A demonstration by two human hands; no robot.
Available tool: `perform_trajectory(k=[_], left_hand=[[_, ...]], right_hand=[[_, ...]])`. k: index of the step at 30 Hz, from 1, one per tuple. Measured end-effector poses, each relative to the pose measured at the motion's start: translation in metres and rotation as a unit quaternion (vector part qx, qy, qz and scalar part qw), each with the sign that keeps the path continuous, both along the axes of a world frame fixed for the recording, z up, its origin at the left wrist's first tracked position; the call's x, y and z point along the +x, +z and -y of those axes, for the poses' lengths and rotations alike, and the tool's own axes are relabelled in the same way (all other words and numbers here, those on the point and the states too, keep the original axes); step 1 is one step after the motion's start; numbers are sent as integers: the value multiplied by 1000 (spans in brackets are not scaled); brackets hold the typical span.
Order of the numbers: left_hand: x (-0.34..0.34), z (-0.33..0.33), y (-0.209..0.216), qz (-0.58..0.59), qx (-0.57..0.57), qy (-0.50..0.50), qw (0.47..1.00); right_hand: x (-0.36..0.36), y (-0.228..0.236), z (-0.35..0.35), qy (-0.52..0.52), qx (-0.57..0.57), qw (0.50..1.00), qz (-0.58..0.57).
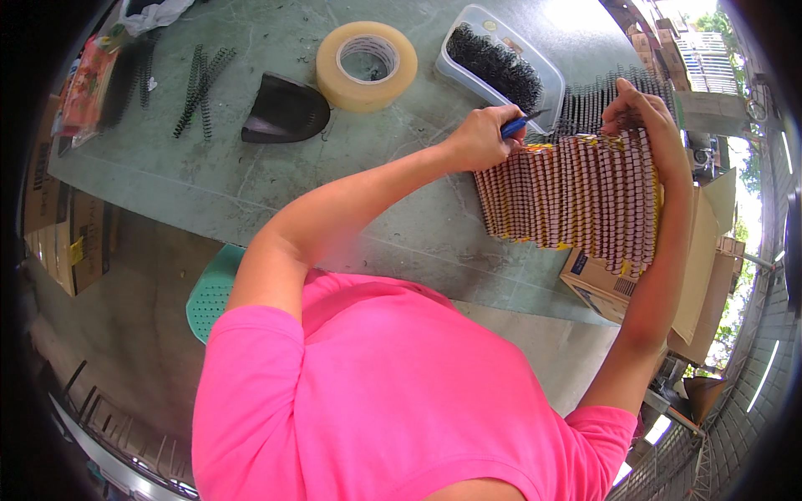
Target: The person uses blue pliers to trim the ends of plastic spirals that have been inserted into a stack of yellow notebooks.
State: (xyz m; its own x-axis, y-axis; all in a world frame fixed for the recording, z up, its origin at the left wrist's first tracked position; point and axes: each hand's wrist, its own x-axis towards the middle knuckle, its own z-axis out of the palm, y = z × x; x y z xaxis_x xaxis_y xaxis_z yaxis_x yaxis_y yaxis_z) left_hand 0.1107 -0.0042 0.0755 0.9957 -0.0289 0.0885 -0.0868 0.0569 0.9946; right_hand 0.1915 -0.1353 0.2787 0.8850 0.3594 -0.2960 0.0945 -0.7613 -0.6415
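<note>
A stack of spiral-bound books (572, 200) lies at the table's right side, with row upon row of coil showing against pale and yellow edges. Black spiral coils (585, 107) stick out past its far side. My left hand (489, 139) is closed around a small blue-handled tool (515, 126) with a thin dark tip, at the stack's far left corner. At the far right corner, my right hand (642, 115) has its fingers bent round the black coil ends, and its forearm runs along the stack's right side. The exact fingertip contact is partly hidden.
A clear plastic box (547, 67) of black coil clippings stands beyond my left hand. Left of it are a roll of clear tape (368, 92), a black curved piece (288, 108) and loose coils (200, 92). An open cardboard box (702, 250) stands right; a green stool (210, 292) is below.
</note>
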Motion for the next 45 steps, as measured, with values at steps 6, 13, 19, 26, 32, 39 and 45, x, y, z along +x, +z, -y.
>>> perform_trajectory(k=[6, 13, 19, 26, 32, 39, 45], left_hand=[[-1, 3, 0, 22, 21, 21, 999], [-4, -1, 1, 43, 1, 7, 999], [-9, -3, 0, 11, -8, 11, 1000], [-30, -26, 4, 10, 87, -17, 996], [-107, -61, -29, 141, 520, -130, 833], [-44, -22, -4, 217, 248, 55, 943], [5, -7, 2, 46, -6, -91, 995]], right_hand=[[-1, 4, -1, -3, -15, 1000, -10], [-4, 3, -5, -3, -15, 1000, -1], [-7, 6, -7, -5, -25, 1000, 7], [-5, 3, -5, 6, -36, 999, 20], [-3, 2, -2, 14, -13, 1000, 14], [9, -5, 4, 34, -4, 999, -9], [6, -1, 4, 29, 0, 1000, -9]])
